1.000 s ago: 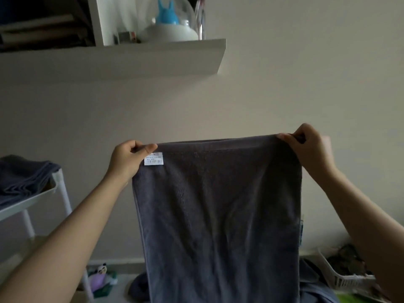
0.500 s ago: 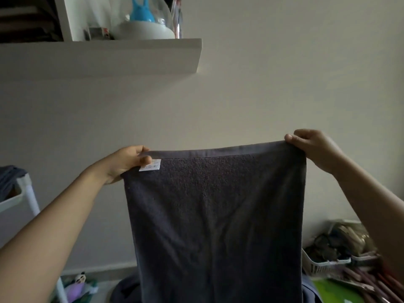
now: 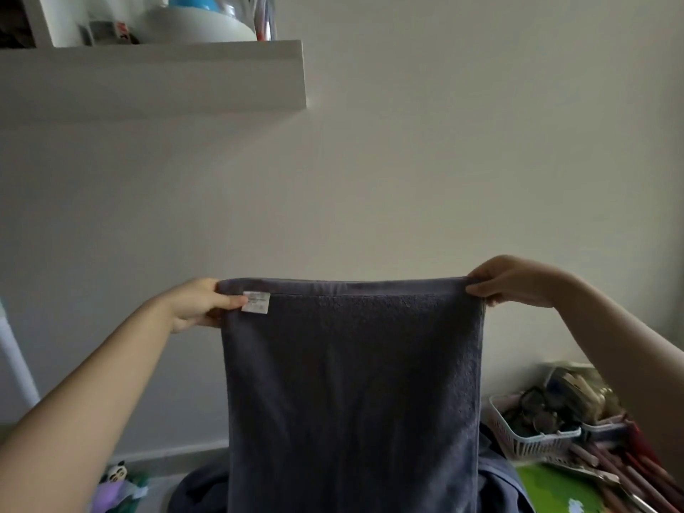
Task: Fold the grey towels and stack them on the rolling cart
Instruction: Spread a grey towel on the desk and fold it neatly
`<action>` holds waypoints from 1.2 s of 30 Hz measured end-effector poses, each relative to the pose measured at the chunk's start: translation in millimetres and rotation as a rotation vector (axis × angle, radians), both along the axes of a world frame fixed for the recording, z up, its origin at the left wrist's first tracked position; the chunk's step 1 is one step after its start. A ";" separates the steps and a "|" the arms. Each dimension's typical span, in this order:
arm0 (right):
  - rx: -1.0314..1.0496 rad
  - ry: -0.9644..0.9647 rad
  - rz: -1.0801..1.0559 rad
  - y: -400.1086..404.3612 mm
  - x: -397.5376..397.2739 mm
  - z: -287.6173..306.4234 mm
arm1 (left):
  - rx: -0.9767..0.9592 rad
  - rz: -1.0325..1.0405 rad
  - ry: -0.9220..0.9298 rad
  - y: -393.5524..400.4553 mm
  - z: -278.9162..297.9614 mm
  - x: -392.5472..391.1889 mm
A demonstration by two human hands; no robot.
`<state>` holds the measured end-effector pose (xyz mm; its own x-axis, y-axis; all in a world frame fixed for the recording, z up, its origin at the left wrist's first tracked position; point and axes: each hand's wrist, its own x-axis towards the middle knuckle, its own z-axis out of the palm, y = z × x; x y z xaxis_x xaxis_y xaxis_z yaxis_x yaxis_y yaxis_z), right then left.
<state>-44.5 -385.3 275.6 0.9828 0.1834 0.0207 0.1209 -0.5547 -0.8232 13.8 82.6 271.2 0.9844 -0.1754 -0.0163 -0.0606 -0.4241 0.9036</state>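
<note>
Before the wall, both hands, left hand (image 3: 198,303) and right hand (image 3: 509,281), pinch the grey towel's (image 3: 351,394) top corners; uneven tension could skew the fold.

A grey towel (image 3: 351,394) is held up by its top corners, hanging flat w/ a white label (image 3: 255,302) at upper left. The left hand (image 3: 198,303) and right hand (image 3: 512,281) are each pinched shut on a corner. A shelf (image 3: 155,79) is seen upper left, a basket (image 3: 533,435) lower right.
</note>
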 end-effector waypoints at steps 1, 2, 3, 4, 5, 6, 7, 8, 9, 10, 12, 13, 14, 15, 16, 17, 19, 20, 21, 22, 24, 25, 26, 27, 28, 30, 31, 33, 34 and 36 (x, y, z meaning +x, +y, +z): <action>-0.064 -0.063 -0.079 -0.9 9.0 -1.6 | -0.042 0.070 -0.026 -8.8 -3.8 5.9; -0.119 -0.128 -0.173 -1.6 18.9 -3.1 | -0.090 0.138 -0.053 -18.6 -6.0 13.6; -0.129 -0.177 -0.272 -1.1 28.1 -3.6 | -0.149 0.194 -0.082 -29.8 -6.1 19.8; -0.084 -0.211 -0.367 -0.1 36.3 -3.2 | -0.218 0.239 -0.108 -41.2 -4.5 26.7; 0.015 -0.229 -0.443 1.0 43.4 -1.2 | -0.297 0.272 -0.142 -52.8 -1.7 33.5; 0.132 -0.250 -0.497 1.8 49.3 2.3 | -0.376 0.300 -0.182 -64.4 3.4 38.8; 0.255 -0.272 -0.531 1.2 54.9 9.4 | -0.459 0.325 -0.233 -76.0 11.6 44.2; 0.379 -0.301 -0.550 0.8 57.9 17.9 | -0.524 0.350 -0.281 -84.8 21.5 48.3; 0.491 -0.338 -0.562 -0.2 59.1 28.9 | -0.581 0.371 -0.330 -93.6 32.3 53.2; 0.568 -0.387 -0.575 -2.2 59.0 40.5 | -0.615 0.390 -0.368 -100.2 44.1 56.2; 0.614 -0.499 -0.606 -8.8 53.3 63.2 | -0.663 0.394 -0.425 -112.6 68.6 57.7; 0.618 -0.557 -0.614 -13.2 48.7 72.2 | -0.682 0.382 -0.449 -117.8 79.1 55.9; 0.623 -0.612 -0.616 -18.1 42.3 79.8 | -0.696 0.364 -0.464 -121.9 87.6 51.2; 0.624 -0.655 -0.612 -23.1 35.9 85.4 | -0.714 0.348 -0.472 -125.8 94.2 45.8; 0.614 -0.687 -0.609 -26.9 27.9 89.2 | -0.723 0.333 -0.472 -128.5 97.5 38.8; 0.592 -0.705 -0.614 -31.1 18.1 90.6 | -0.727 0.322 -0.474 -131.6 98.2 32.1; 0.555 -0.703 -0.626 -37.8 -0.7 86.3 | -0.712 0.320 -0.458 -135.3 89.3 17.0; 0.534 -0.693 -0.626 -40.1 -12.1 80.3 | -0.712 0.321 -0.438 -136.7 79.7 6.5; 0.506 -0.674 -0.625 -41.6 -24.5 70.7 | -0.714 0.327 -0.421 -137.4 66.5 -5.1; 0.471 -0.650 -0.633 -43.7 -34.8 59.8 | -0.715 0.329 -0.395 -138.3 52.1 -17.3; 0.410 -0.597 -0.666 -47.6 -54.9 34.2 | -0.705 0.340 -0.344 -138.8 20.9 -42.8; 0.388 -0.564 -0.681 -47.5 -69.9 16.0 | -0.697 0.348 -0.312 -138.4 0.7 -59.7; 0.373 -0.535 -0.688 -47.8 -82.3 0.2 | -0.695 0.349 -0.285 -138.4 -17.1 -73.6; 0.370 -0.500 -0.695 -47.5 -97.1 -17.4 | -0.694 0.349 -0.255 -137.9 -35.3 -89.0; 0.354 -0.456 -0.709 -46.3 -117.0 -37.8 | -0.683 0.354 -0.213 -137.2 -54.8 -109.6; 0.313 -0.376 -0.744 -46.9 -159.3 -79.1 | -0.633 0.364 -0.134 -137.6 -94.0 -150.6; 0.288 -0.359 -0.745 -46.0 -171.0 -95.1 | -0.619 0.376 -0.123 -135.7 -108.9 -163.7; 0.236 -0.307 -0.741 -45.9 -204.3 -128.2 | -0.598 0.391 -0.092 -132.0 -142.7 -193.8; 0.219 -0.288 -0.731 -45.8 -219.8 -143.0 | -0.585 0.402 -0.077 -130.2 -158.9 -207.8; 0.239 -0.229 -0.704 -45.2 -253.8 -174.3 | -0.549 0.427 -0.035 -126.0 -195.9 -237.2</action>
